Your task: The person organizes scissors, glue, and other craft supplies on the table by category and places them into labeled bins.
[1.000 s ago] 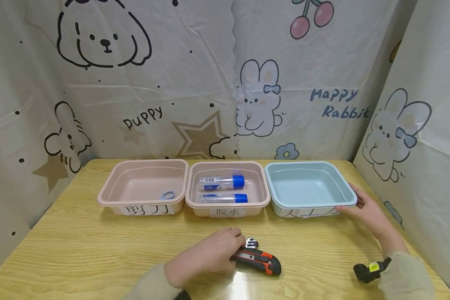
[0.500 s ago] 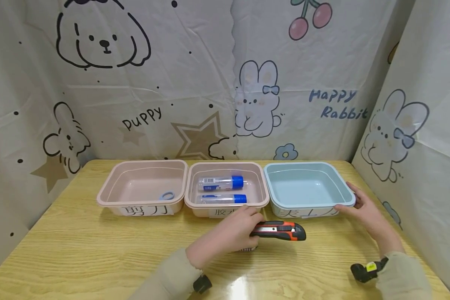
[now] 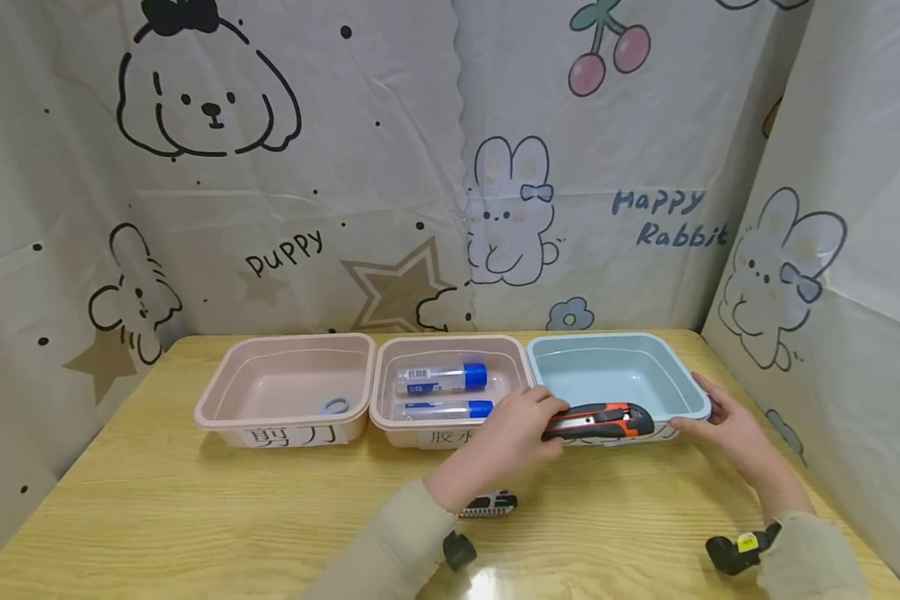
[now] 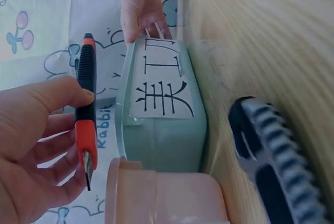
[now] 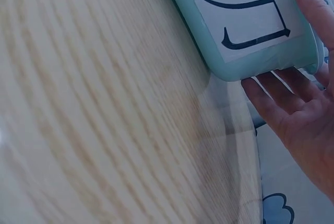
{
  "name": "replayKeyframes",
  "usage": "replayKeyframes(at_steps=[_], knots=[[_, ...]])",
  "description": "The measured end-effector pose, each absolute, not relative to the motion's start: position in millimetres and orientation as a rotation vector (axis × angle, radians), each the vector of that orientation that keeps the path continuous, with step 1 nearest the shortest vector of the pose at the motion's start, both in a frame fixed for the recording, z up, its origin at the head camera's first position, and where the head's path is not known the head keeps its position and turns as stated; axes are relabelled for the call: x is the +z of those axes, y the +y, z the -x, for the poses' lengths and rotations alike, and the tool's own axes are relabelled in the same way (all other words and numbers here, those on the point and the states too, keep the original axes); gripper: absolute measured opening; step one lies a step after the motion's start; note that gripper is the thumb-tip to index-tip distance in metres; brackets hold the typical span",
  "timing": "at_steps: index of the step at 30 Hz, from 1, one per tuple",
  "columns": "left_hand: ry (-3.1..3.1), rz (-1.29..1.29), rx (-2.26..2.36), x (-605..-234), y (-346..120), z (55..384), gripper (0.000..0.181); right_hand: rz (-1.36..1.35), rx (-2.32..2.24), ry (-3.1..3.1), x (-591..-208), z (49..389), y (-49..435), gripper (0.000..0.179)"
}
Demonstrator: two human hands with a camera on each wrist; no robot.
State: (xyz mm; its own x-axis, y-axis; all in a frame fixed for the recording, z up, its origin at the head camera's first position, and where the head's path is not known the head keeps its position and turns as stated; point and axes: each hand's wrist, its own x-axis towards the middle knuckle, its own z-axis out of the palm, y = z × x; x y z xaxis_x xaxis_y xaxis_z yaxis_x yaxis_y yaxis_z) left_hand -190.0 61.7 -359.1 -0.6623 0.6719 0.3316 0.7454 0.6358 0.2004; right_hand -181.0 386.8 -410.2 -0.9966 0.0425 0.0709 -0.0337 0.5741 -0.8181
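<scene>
My left hand (image 3: 513, 429) pinches a black and red utility knife (image 3: 600, 421) between thumb and fingers. It is held up in front of the light blue bin (image 3: 607, 340), near that bin's front rim. In the left wrist view the knife (image 4: 86, 98) stands upright, its metal nose pointing down. My right hand (image 3: 735, 425) holds the blue bin's right front corner, thumb at the front and fingers round the side. The right wrist view shows these fingers (image 5: 284, 96) against the bin's end wall. Another utility knife (image 3: 495, 503), black and silver, lies on the table, partly hidden by my left arm.
A pink middle bin (image 3: 450, 340) holds two clear glue bottles (image 3: 431, 380) with blue caps. The left pink bin (image 3: 292, 340) contains scissors, with a light blue handle loop (image 3: 336, 405) showing. All three bins carry front labels and stand in a row on the wooden table (image 3: 195, 517).
My left hand has lifted the black and red knife off the table and carried it right and forward to the blue bin. My right hand stays at the bin's corner.
</scene>
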Motion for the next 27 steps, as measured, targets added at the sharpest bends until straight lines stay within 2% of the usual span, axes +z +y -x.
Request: replayKeyframes(at_steps=[13,20,27], knots=[[-2.615,1.086,-0.607,-356,108,216,0.038,0.010,1.437,-2.712,-412,184,389,0.086],[-2.650,1.011,-0.726,-367,120,223,0.020,0.006,1.434,-2.712,-411,182,390,0.084],[-2.664,0.980,-0.762,-368,114,221,0.021,0.052,1.405,-2.768,-410,183,388,0.086]])
